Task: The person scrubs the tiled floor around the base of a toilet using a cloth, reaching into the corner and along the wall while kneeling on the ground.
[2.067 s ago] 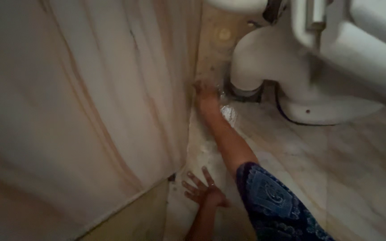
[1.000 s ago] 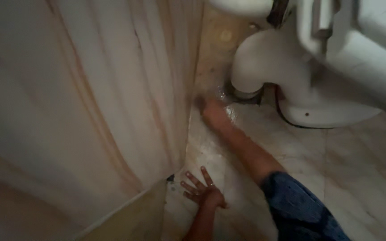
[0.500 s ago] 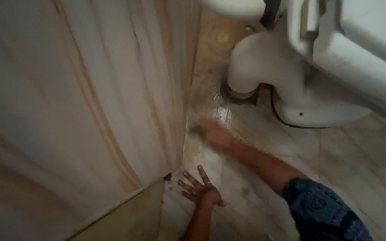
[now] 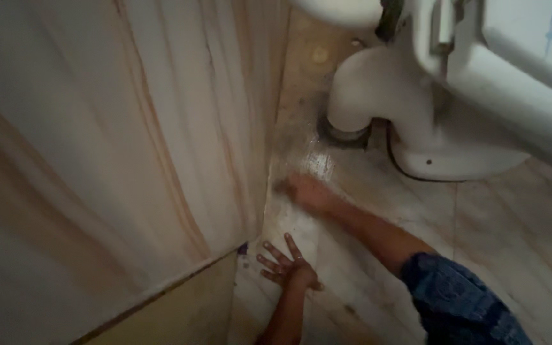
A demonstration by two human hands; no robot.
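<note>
The right hand (image 4: pixel 305 190) now lies nearer along the wet, pale marble-patterned floor (image 4: pixel 512 230), drawn back from the base of the white ceramic toilet (image 4: pixel 378 89) toward the left hand (image 4: pixel 287 265).

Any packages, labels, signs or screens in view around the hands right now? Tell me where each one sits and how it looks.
None in view: no package, label, sign or screen.
What shows: the left hand spread flat on the wet marble floor.
The right hand, blurred, low on the floor near the wall panel.
The white toilet base at upper right, plain and unmarked.
</note>
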